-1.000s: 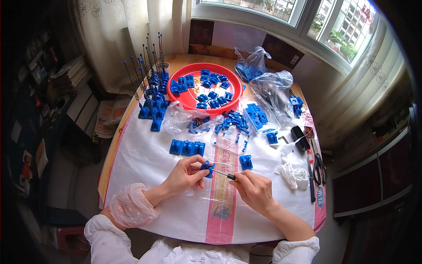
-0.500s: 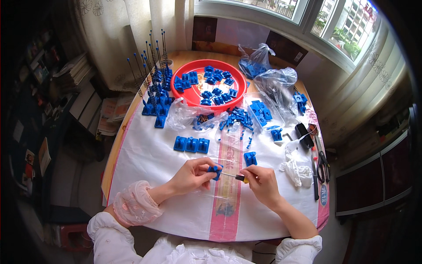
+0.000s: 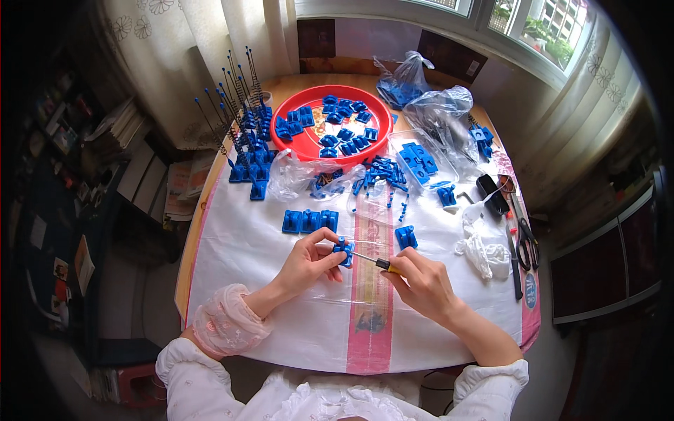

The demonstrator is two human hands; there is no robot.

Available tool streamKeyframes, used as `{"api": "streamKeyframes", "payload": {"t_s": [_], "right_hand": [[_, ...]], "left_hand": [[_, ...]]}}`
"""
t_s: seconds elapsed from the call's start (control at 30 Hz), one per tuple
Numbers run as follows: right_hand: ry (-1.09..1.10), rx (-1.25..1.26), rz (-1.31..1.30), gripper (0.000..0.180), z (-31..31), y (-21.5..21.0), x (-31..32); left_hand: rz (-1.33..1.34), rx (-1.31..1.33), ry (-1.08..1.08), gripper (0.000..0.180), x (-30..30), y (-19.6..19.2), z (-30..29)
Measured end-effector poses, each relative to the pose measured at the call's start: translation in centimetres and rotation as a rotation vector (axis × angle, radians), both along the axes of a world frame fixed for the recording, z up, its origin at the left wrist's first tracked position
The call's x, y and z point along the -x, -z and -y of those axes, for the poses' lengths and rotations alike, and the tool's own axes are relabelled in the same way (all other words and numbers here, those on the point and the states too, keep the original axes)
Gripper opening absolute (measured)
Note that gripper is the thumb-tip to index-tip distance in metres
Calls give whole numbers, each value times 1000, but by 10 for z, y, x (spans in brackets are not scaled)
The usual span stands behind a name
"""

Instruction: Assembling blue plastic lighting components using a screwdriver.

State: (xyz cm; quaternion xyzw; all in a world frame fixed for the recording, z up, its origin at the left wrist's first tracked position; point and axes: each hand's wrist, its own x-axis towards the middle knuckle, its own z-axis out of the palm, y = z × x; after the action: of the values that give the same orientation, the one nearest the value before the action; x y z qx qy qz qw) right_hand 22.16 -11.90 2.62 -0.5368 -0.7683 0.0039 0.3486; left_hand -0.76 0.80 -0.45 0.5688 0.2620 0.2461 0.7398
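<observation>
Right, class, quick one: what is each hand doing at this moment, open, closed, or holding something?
Left hand: closed on a small blue plastic part.
Right hand: closed on a screwdriver, its tip at the blue part.

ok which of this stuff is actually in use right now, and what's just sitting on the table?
In use:
- left hand holding a small blue plastic part
- right hand holding a screwdriver, tip at that part

Lying about:
- row of blue parts on the sheet
- red tray of blue parts
- clear bags
- scissors
- white cloth
</observation>
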Motion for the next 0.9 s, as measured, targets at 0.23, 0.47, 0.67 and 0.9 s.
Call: {"api": "streamKeyframes", "payload": {"t_s": [0.23, 0.47, 0.67, 0.9], "right_hand": [[66, 70, -61, 17, 4, 0, -2], [56, 584, -673, 21, 2, -4, 0], [-111, 1162, -1100, 29, -5, -9, -20], [-83, 864, -920, 18, -3, -10, -13]], "left_hand": [[19, -55, 12, 19, -3, -4, 2], [28, -123, 24, 20, -2, -3, 4], [29, -172, 43, 20, -3, -2, 6], [58, -55, 78, 18, -1, -7, 2]]}}
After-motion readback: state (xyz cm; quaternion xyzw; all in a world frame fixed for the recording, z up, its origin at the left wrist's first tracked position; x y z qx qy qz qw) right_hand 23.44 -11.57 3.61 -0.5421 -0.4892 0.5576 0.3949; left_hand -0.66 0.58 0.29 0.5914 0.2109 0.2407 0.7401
